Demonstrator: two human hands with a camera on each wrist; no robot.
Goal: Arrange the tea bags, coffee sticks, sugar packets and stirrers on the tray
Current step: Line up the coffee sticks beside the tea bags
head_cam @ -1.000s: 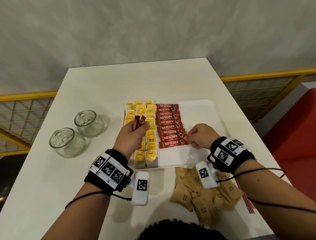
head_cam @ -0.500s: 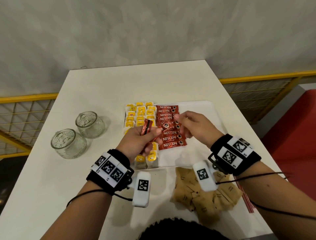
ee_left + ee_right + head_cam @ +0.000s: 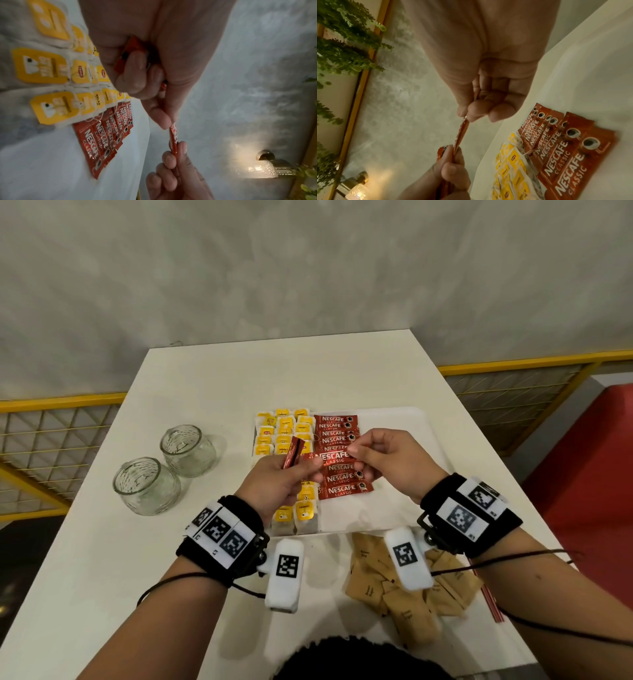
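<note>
Over the white tray (image 3: 407, 436), my left hand (image 3: 301, 470) grips a small bunch of red coffee sticks (image 3: 293, 453), seen close up in the left wrist view as red coffee sticks (image 3: 130, 54). One coffee stick (image 3: 330, 457) stretches level from my left thumb to my right hand (image 3: 356, 451), which pinches its other end. The wrist views show this coffee stick (image 3: 173, 138), (image 3: 462, 133) edge-on between both hands. Yellow tea bags (image 3: 284, 428) lie in columns on the tray's left, and a row of coffee sticks (image 3: 342, 484) lies beside them.
Brown sugar packets (image 3: 380, 580) lie heaped on the table in front of the tray, partly under my right wrist. Red stirrers (image 3: 491, 606) lie at the table's right front edge. Two glass jars (image 3: 188, 450), (image 3: 145, 486) stand to the left of the tray.
My right hand rose from the front end of the coffee row to my left hand and took hold of one stick's end. My left hand shifted slightly right, still holding its sticks.
</note>
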